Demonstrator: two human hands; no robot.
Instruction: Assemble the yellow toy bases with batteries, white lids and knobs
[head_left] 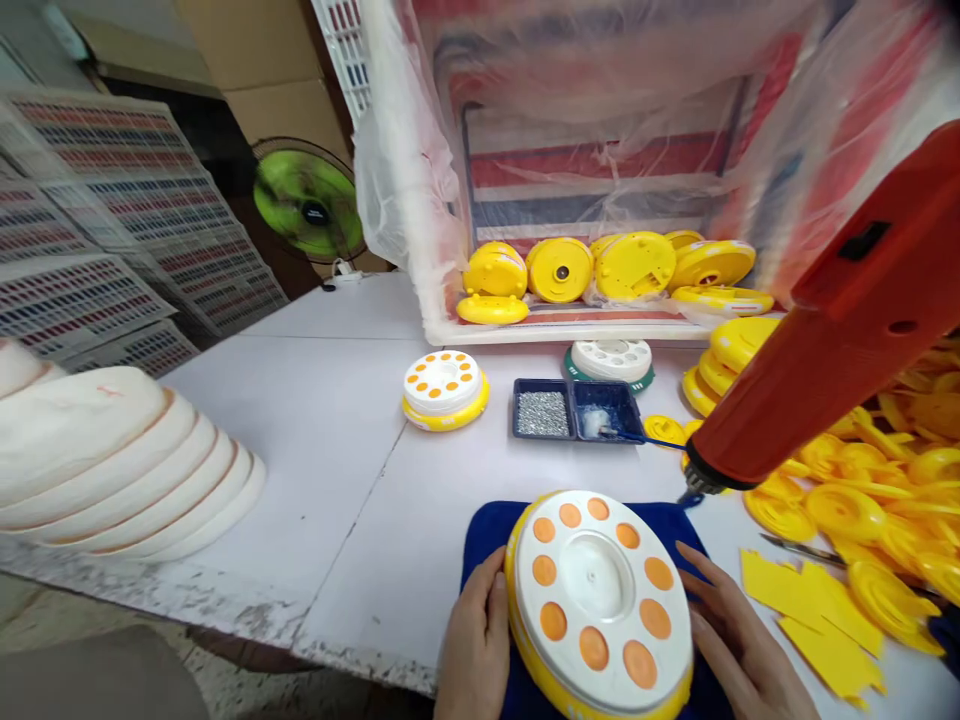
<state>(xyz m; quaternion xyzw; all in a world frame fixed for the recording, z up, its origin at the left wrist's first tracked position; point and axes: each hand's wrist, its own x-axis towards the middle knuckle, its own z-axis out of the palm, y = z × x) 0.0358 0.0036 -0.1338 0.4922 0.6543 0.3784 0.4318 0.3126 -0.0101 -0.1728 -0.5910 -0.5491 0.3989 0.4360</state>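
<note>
A round white-and-yellow plastic base (pixel 598 575) with a ring of orange circles and a hollow centre is over a dark blue cloth (pixel 486 530) at the table's front edge. My left hand (pixel 480 635) grips its left rim, thumb along the side. At the opposite rim, my right hand (pixel 739 635) steadies the base with fingers slightly spread against its edge. A red electric screwdriver (pixel 847 330) hangs point-down above the right side, touched by neither hand.
Beyond the cloth stand a dark two-part tray (pixel 544 412) of small metal screws and a similar base (pixel 444 385). Yellow plastic parts (pixel 847 500) heap up at right. A plastic-lined crate (pixel 525 333) holds yellow discs. Stacked white shells (pixel 135 470) occupy the left; a green fan (pixel 311 205) stands behind.
</note>
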